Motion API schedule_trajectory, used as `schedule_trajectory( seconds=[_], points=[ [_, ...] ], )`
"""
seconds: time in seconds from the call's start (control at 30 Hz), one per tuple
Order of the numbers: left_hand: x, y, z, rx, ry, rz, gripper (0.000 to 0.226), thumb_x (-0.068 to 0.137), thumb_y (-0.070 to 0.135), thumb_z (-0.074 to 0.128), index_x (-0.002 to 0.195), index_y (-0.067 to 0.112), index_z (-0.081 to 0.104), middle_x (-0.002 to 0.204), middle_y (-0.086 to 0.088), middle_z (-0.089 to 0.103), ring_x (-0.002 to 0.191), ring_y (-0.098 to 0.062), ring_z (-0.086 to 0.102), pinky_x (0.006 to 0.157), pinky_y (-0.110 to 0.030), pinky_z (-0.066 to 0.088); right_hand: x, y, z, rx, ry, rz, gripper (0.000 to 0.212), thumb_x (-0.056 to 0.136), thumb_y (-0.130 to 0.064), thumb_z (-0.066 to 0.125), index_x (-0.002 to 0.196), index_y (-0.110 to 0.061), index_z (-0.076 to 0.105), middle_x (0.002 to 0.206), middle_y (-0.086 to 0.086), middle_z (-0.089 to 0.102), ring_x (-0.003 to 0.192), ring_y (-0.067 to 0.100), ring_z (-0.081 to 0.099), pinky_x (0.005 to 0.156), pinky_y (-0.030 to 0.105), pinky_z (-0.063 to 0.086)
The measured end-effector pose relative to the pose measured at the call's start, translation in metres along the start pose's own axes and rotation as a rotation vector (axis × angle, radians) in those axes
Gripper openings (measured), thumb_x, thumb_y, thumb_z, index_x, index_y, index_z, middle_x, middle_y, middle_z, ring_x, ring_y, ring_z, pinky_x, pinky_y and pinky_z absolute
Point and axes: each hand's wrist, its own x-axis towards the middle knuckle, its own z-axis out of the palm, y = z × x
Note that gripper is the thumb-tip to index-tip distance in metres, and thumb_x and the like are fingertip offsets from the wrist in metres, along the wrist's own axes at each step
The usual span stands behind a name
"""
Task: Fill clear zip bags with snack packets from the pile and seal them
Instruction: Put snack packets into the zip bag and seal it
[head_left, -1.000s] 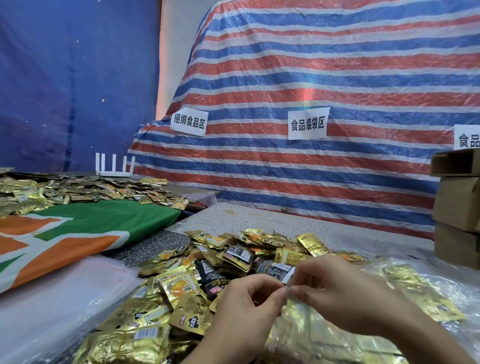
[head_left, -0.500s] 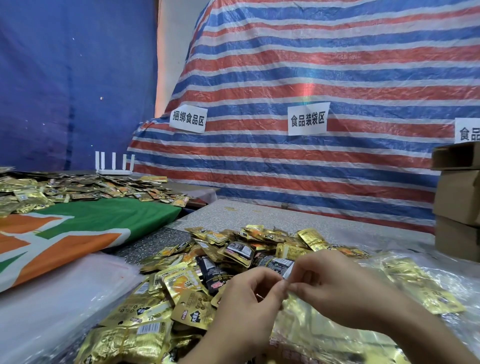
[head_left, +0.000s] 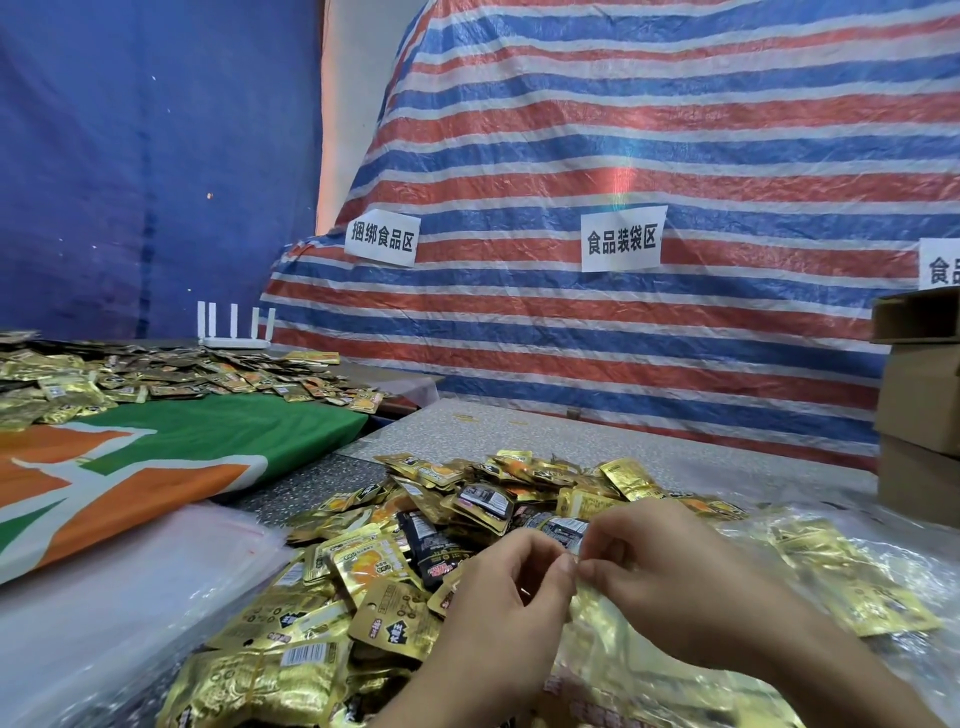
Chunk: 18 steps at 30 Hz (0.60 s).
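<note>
Clear zip bag, filled, top edge held at both hands.
Left hand (head_left: 498, 597) and right hand (head_left: 670, 587): each grip pinches the clear zip bag (head_left: 639, 654) rim, fingertips meeting; bag lies before the snack packet pile (head_left: 415, 530) on the desk (head_left: 597, 441).

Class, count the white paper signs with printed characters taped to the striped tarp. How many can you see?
3: left sign near the tarp's left edge, middle sign at centre, right sign cut off by the frame's right edge. Others may lie outside the view.
</note>
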Motion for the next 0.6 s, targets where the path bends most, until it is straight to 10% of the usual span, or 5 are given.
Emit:
schedule_trajectory(
  seconds=[0.27, 0.6],
  points=[
    [0.0, -0.001, -0.002, 0.1, -0.017, 0.135, 0.023, 0.1, 0.023, 0.053, 0.081, 0.017, 0.064, 0.071, -0.004, 0.064, 0.057, -0.003, 0.053, 0.056, -0.015, 0.038, -0.001, 0.0, 0.0, 0.015, -0.01, 0.005, 0.024, 0.092, -0.04, 0.062, 0.072, -0.03, 0.057, 0.071, -0.009, 0.058, 0.066, 0.005, 0.052, 0.056, 0.022, 0.04],
    [0.006, -0.008, -0.002, 0.113, 0.181, 0.214, 0.019, 0.096, 0.029, 0.057, 0.079, 0.027, 0.064, 0.072, 0.004, 0.061, 0.065, -0.012, 0.056, 0.06, -0.038, 0.046, -0.005, 0.01, -0.008, 0.08, -0.014, 0.016, 0.023, 0.095, -0.035, 0.062, 0.074, -0.026, 0.056, 0.072, -0.005, 0.058, 0.067, 0.009, 0.05, 0.064, 0.031, 0.044]
  ],
)
